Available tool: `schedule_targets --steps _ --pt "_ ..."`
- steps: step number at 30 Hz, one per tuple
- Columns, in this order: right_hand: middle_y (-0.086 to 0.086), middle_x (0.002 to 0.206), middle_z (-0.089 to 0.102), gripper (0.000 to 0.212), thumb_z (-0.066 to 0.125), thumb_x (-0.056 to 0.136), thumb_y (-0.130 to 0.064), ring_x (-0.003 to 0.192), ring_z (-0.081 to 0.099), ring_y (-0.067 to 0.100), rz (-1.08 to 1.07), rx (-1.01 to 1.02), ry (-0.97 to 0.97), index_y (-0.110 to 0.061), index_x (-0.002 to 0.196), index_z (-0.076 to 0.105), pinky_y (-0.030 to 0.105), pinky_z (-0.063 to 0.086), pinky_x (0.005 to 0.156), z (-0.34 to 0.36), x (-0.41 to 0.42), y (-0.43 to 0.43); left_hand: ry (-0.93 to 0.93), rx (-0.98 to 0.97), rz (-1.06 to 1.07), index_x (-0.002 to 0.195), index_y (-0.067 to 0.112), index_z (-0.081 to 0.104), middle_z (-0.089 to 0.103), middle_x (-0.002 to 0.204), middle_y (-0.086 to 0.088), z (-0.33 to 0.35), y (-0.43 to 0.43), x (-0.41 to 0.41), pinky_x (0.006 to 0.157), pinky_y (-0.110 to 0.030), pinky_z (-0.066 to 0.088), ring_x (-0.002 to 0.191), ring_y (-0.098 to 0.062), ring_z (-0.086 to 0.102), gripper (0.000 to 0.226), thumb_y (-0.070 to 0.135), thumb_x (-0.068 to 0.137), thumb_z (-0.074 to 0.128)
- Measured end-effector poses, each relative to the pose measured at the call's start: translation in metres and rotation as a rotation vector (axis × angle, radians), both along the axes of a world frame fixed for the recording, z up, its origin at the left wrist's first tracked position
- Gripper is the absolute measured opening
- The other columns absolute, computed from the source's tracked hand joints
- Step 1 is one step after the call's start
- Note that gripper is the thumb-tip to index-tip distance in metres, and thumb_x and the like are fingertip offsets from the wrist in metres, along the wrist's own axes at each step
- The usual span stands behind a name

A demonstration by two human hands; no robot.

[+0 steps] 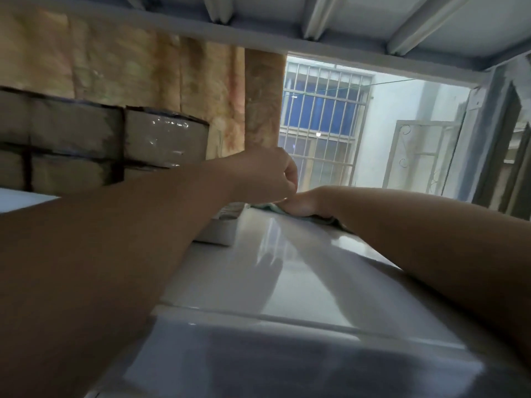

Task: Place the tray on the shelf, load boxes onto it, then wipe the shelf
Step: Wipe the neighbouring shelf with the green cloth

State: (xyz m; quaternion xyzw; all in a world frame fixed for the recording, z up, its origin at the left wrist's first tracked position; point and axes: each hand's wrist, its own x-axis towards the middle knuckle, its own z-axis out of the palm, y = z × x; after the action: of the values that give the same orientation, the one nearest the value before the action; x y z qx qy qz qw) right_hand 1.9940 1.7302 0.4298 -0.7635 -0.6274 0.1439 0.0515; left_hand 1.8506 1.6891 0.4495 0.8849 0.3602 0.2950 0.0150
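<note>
I am looking along a glossy white shelf (287, 282). My right hand (307, 202) lies flat at its far end and presses a pale green cloth (324, 219) onto the surface. Just left of it and slightly higher, my left hand (264, 173) hovers with its fingers curled; nothing shows inside it. Under the left wrist sits a white tray (217, 234) on the shelf, with a small part of its load (230, 211) showing above its rim. Brown taped boxes (161, 136) are stacked at the left.
A grey metal shelf deck (359, 24) with ribs runs close overhead. A tan curtain (143, 67) hangs behind the boxes. Beyond the shelf's far end are a barred window (321, 116) and a white metal gate (425, 153). A grey upright post (485, 133) stands at the right.
</note>
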Motion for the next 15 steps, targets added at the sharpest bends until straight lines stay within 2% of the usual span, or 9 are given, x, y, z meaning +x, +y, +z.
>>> schedule_targets --steps 3,4,6,7,10,11,13,15 --pt "0.004 0.089 0.057 0.050 0.021 0.100 -0.050 0.078 0.056 0.014 0.001 0.036 0.028 -0.014 0.095 0.055 0.027 0.042 0.076 0.000 -0.003 0.008 0.021 -0.005 0.004 0.094 0.024 0.070 0.065 0.091 0.006 0.000 0.003 -0.001 0.058 -0.018 0.042 0.074 -0.004 0.053 0.022 0.019 0.083 0.052" --pt "0.003 0.084 0.054 0.047 0.021 0.101 -0.045 0.076 0.054 0.014 0.000 0.054 0.031 -0.014 0.095 0.055 0.026 0.041 0.075 0.000 -0.003 0.010 0.029 -0.003 0.001 0.093 0.023 0.069 0.064 0.090 0.006 0.000 0.004 -0.001 0.058 -0.019 0.041 0.073 -0.004 0.052 0.021 0.018 0.083 0.051" --pt "0.003 0.088 0.053 0.041 0.019 0.102 -0.043 0.085 0.052 0.016 0.005 0.068 0.028 -0.016 0.105 0.051 0.027 0.039 0.079 -0.001 -0.004 0.013 0.030 0.006 -0.004 0.092 0.024 0.067 0.061 0.087 0.007 0.000 0.005 -0.002 0.057 -0.020 0.040 0.076 -0.007 0.053 0.021 0.018 0.084 0.050" --pt "0.003 0.092 0.055 0.040 0.019 0.101 -0.045 0.086 0.054 0.016 0.002 0.061 0.036 -0.018 0.107 0.048 0.028 0.040 0.080 -0.002 -0.004 0.013 0.024 0.015 -0.001 0.092 0.024 0.067 0.059 0.085 0.008 -0.001 0.005 -0.002 0.057 -0.019 0.039 0.077 -0.009 0.053 0.021 0.017 0.084 0.049" --pt "0.002 0.089 0.060 0.047 0.020 0.097 -0.057 0.075 0.059 0.014 -0.020 0.026 0.050 -0.022 0.105 0.050 0.026 0.046 0.070 -0.003 -0.003 0.007 0.003 0.070 0.019 0.094 0.020 0.067 0.054 0.077 0.012 -0.001 0.007 -0.005 0.055 -0.017 0.037 0.074 -0.008 0.051 0.022 0.015 0.085 0.048" --pt "0.002 0.095 0.060 0.048 0.020 0.095 -0.061 0.078 0.061 0.013 -0.017 0.018 0.043 -0.026 0.109 0.049 0.027 0.048 0.075 -0.004 -0.002 0.004 0.002 0.083 0.024 0.095 0.019 0.067 0.053 0.076 0.012 -0.001 0.007 -0.005 0.055 -0.017 0.036 0.071 -0.006 0.050 0.021 0.015 0.086 0.048" --pt "0.000 0.125 0.055 0.054 0.020 0.091 -0.067 0.102 0.061 0.017 0.017 -0.005 0.025 -0.037 0.130 0.043 0.033 0.045 0.096 -0.005 0.002 -0.004 0.010 0.112 0.040 0.094 0.018 0.068 0.057 0.079 0.008 -0.003 0.007 -0.006 0.056 -0.019 0.038 0.071 -0.008 0.051 0.022 0.015 0.086 0.048" --pt "-0.003 0.149 0.036 0.056 0.018 0.093 -0.064 0.123 0.046 0.017 0.074 -0.019 0.009 -0.042 0.144 0.027 0.036 0.034 0.108 -0.005 0.003 -0.018 0.023 0.152 0.065 0.094 0.018 0.069 0.061 0.086 0.004 -0.005 0.006 -0.005 0.061 -0.024 0.041 0.077 -0.013 0.054 0.022 0.015 0.085 0.048"
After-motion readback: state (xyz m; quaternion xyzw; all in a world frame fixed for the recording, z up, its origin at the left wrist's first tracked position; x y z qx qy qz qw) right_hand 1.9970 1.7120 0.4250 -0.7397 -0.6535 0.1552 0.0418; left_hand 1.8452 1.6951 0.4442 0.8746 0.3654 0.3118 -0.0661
